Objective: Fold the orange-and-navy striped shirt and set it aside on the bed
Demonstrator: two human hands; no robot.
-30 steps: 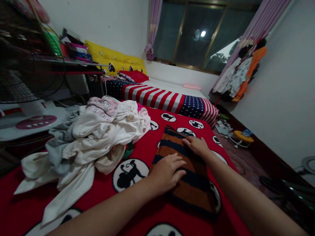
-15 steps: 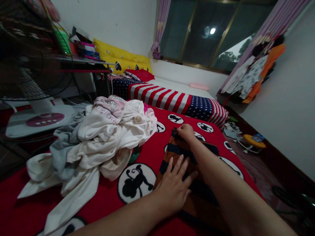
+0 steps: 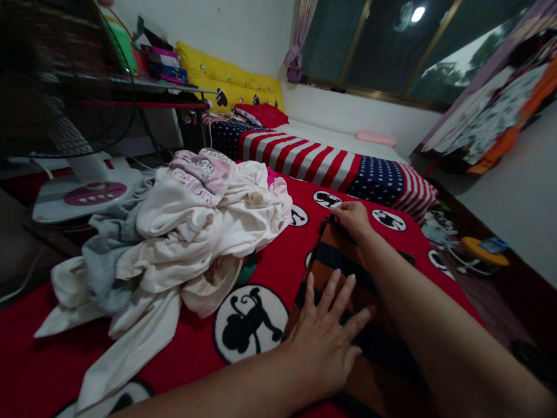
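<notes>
A brown-and-navy striped garment [image 3: 333,247] lies flat on the red bed cover [image 3: 191,360], partly hidden under my arms; its exact kind is unclear. My left hand [image 3: 324,337] rests palm down on it with the fingers spread. At the far left corner of the cloth, my right hand [image 3: 353,219] pinches the edge between thumb and fingers. Left of the garment sits a heap of crumpled clothes [image 3: 195,226], mostly white, with a grey piece and a pink printed one.
An electric fan [image 3: 93,186] stands at the left, near a cluttered desk [image 3: 152,87]. Beyond the bed is another bed with a stars-and-stripes cover [image 3: 300,162]. Hanging clothes [image 3: 500,122] and a yellow-topped stool [image 3: 483,252] are on the right.
The view has swung slightly right. My right hand keeps its pinch and has shifted a little farther away with the garment's corner. The fingers of my left hand have spread wider on the cloth.
</notes>
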